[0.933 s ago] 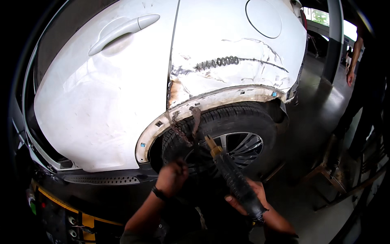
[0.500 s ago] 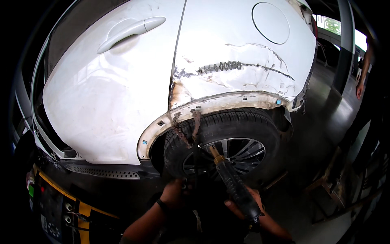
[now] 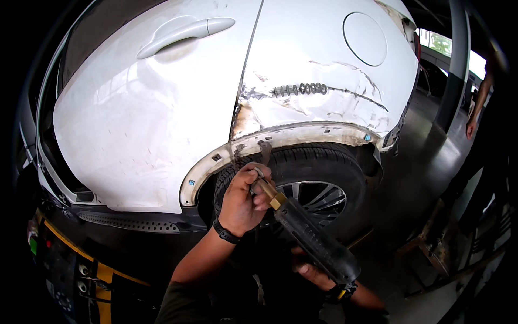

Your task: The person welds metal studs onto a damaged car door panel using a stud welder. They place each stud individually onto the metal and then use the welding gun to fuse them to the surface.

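My right hand is wrapped round the rear of a black spot-welding gun with a brass tip, which points up and left. At that tip, my left hand pinches a small metal ring, apparently a washer. Whether the ring is seated in the tip cannot be made out. Beyond both hands is a white car's dented rear panel, with scraped, creased metal. A row of several upright washers stands along the crease.
Below the panel are the bare wheel arch edge and the tyre. A rear door lies left. At lower left sits a dark machine with yellow trim and cables. A wooden stool and another person's hand are at right.
My left hand has risen from below the wheel to the gun's tip, with the ring now showing in its fingers. The gun has shifted slightly right and down; the view has moved a little.
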The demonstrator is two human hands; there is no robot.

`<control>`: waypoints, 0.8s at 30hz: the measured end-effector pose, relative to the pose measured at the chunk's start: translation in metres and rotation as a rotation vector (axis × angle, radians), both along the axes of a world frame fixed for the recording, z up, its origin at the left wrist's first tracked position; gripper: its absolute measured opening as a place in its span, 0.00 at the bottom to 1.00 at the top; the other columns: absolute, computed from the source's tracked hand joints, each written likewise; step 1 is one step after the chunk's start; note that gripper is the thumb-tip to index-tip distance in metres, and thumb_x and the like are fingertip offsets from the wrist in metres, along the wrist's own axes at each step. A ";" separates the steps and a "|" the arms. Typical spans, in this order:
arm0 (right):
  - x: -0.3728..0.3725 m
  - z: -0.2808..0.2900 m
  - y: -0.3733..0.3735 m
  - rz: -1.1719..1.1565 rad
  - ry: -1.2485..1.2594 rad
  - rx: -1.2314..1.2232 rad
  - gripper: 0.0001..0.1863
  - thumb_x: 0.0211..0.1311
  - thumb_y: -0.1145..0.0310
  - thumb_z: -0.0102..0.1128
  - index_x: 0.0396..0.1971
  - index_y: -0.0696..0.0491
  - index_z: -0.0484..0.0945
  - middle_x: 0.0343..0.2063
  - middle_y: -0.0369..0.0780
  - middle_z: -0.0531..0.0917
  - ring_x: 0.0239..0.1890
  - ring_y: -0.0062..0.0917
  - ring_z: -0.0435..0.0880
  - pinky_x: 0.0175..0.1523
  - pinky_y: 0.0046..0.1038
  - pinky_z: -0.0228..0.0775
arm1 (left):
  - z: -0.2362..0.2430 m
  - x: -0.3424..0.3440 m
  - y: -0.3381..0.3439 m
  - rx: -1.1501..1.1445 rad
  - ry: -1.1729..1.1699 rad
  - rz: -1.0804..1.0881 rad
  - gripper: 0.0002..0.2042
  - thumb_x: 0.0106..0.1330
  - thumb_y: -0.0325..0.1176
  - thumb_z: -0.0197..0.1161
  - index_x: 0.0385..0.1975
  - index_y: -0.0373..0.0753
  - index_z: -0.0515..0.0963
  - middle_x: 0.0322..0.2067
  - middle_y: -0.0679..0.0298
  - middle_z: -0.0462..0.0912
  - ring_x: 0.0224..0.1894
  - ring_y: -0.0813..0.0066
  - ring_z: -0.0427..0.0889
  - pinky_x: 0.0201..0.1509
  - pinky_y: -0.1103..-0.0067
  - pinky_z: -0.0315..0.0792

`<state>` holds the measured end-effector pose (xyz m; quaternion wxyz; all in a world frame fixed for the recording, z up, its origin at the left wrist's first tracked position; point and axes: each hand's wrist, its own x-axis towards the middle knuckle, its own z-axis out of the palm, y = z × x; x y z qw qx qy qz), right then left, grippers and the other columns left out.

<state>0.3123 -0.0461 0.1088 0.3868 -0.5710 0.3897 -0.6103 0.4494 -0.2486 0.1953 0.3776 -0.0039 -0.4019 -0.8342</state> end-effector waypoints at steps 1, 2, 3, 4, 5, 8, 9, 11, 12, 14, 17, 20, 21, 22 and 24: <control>0.002 -0.001 0.000 -0.015 -0.021 0.009 0.21 0.63 0.69 0.69 0.54 0.58 0.77 0.43 0.43 0.85 0.44 0.27 0.86 0.49 0.29 0.78 | 0.000 0.001 -0.001 0.002 0.002 -0.003 0.11 0.71 0.39 0.55 0.33 0.37 0.71 0.21 0.72 0.65 0.20 0.84 0.63 0.19 0.86 0.57; 0.004 -0.001 0.001 -0.035 -0.037 0.014 0.21 0.63 0.69 0.70 0.53 0.58 0.77 0.43 0.42 0.85 0.44 0.26 0.85 0.49 0.28 0.78 | 0.000 0.002 0.000 0.038 -0.004 -0.009 0.11 0.71 0.39 0.55 0.33 0.37 0.71 0.20 0.72 0.65 0.20 0.84 0.63 0.19 0.86 0.57; 0.004 -0.001 0.000 -0.067 0.008 -0.024 0.20 0.63 0.69 0.70 0.53 0.58 0.78 0.42 0.42 0.86 0.42 0.26 0.86 0.47 0.28 0.78 | 0.000 0.004 0.000 0.075 -0.010 -0.017 0.11 0.70 0.39 0.55 0.33 0.37 0.72 0.20 0.73 0.64 0.20 0.84 0.63 0.19 0.86 0.57; 0.005 -0.001 0.000 -0.099 0.054 -0.063 0.20 0.63 0.69 0.70 0.53 0.58 0.78 0.42 0.42 0.86 0.41 0.25 0.86 0.46 0.27 0.78 | -0.004 0.005 -0.003 0.078 -0.004 -0.026 0.11 0.70 0.39 0.55 0.33 0.37 0.72 0.20 0.73 0.64 0.20 0.84 0.63 0.19 0.86 0.57; 0.007 0.006 -0.002 -0.102 0.055 -0.063 0.20 0.63 0.69 0.70 0.53 0.58 0.78 0.42 0.42 0.86 0.41 0.25 0.86 0.46 0.27 0.78 | -0.009 0.009 -0.008 0.067 0.021 -0.043 0.10 0.71 0.38 0.54 0.38 0.37 0.73 0.20 0.71 0.65 0.20 0.83 0.62 0.21 0.85 0.57; 0.014 0.022 -0.007 -0.173 0.242 -0.158 0.20 0.63 0.69 0.70 0.53 0.57 0.78 0.41 0.41 0.86 0.39 0.24 0.85 0.45 0.27 0.78 | -0.013 0.018 -0.013 0.047 0.020 -0.035 0.11 0.72 0.36 0.52 0.42 0.36 0.75 0.21 0.70 0.66 0.20 0.82 0.62 0.23 0.84 0.58; 0.015 0.021 -0.007 -0.159 0.219 -0.152 0.20 0.63 0.69 0.70 0.52 0.57 0.78 0.40 0.41 0.86 0.39 0.24 0.85 0.45 0.27 0.78 | -0.012 0.020 -0.014 0.039 -0.009 -0.004 0.11 0.72 0.36 0.52 0.42 0.35 0.76 0.21 0.70 0.67 0.19 0.82 0.62 0.22 0.84 0.58; 0.017 0.015 -0.009 -0.149 0.198 -0.146 0.19 0.63 0.69 0.70 0.52 0.57 0.79 0.40 0.40 0.86 0.39 0.23 0.85 0.45 0.27 0.78 | -0.014 0.023 -0.019 0.023 -0.024 -0.002 0.11 0.72 0.35 0.52 0.41 0.34 0.76 0.20 0.70 0.67 0.19 0.82 0.61 0.22 0.84 0.57; 0.016 0.009 -0.009 -0.093 0.130 -0.090 0.19 0.63 0.69 0.70 0.52 0.57 0.79 0.40 0.40 0.86 0.39 0.23 0.85 0.45 0.27 0.78 | -0.014 0.024 -0.020 0.010 -0.040 0.006 0.12 0.73 0.35 0.51 0.41 0.32 0.77 0.20 0.69 0.67 0.18 0.82 0.61 0.22 0.84 0.57; 0.019 0.005 -0.009 -0.039 0.065 -0.032 0.19 0.63 0.68 0.71 0.52 0.57 0.79 0.40 0.40 0.85 0.39 0.23 0.85 0.45 0.27 0.77 | -0.013 0.026 -0.019 -0.026 -0.073 0.038 0.11 0.70 0.36 0.54 0.39 0.33 0.76 0.19 0.69 0.66 0.18 0.82 0.62 0.21 0.84 0.56; 0.023 0.006 -0.009 -0.088 0.133 -0.076 0.19 0.63 0.68 0.70 0.52 0.57 0.79 0.40 0.40 0.85 0.40 0.23 0.85 0.46 0.27 0.77 | -0.013 0.032 -0.018 -0.082 -0.115 0.086 0.11 0.68 0.37 0.55 0.38 0.34 0.75 0.19 0.69 0.66 0.18 0.82 0.62 0.20 0.85 0.56; 0.024 0.006 -0.008 -0.056 0.095 -0.036 0.19 0.63 0.68 0.70 0.52 0.57 0.79 0.41 0.40 0.85 0.41 0.24 0.85 0.47 0.27 0.77 | -0.012 0.035 -0.018 -0.099 -0.131 0.104 0.11 0.69 0.37 0.54 0.38 0.34 0.75 0.19 0.68 0.66 0.18 0.81 0.61 0.20 0.85 0.56; 0.026 0.008 -0.009 -0.058 0.084 -0.039 0.20 0.63 0.68 0.70 0.52 0.57 0.79 0.41 0.40 0.85 0.41 0.24 0.84 0.47 0.27 0.77 | -0.012 0.035 -0.019 -0.093 -0.139 0.111 0.11 0.69 0.36 0.53 0.38 0.34 0.75 0.19 0.68 0.67 0.18 0.81 0.61 0.20 0.85 0.56; 0.027 0.009 -0.009 -0.059 0.073 -0.041 0.20 0.63 0.68 0.70 0.52 0.57 0.79 0.40 0.40 0.85 0.41 0.24 0.84 0.47 0.27 0.77 | -0.013 0.034 -0.018 -0.092 -0.140 0.107 0.11 0.69 0.36 0.53 0.38 0.34 0.75 0.19 0.68 0.67 0.18 0.81 0.61 0.20 0.85 0.56; 0.029 0.004 -0.010 -0.079 0.065 -0.031 0.20 0.63 0.68 0.70 0.52 0.57 0.78 0.40 0.40 0.85 0.41 0.24 0.84 0.47 0.27 0.77 | -0.014 0.032 -0.018 -0.158 -0.143 0.162 0.11 0.71 0.36 0.50 0.38 0.33 0.75 0.19 0.68 0.67 0.18 0.81 0.61 0.20 0.84 0.55</control>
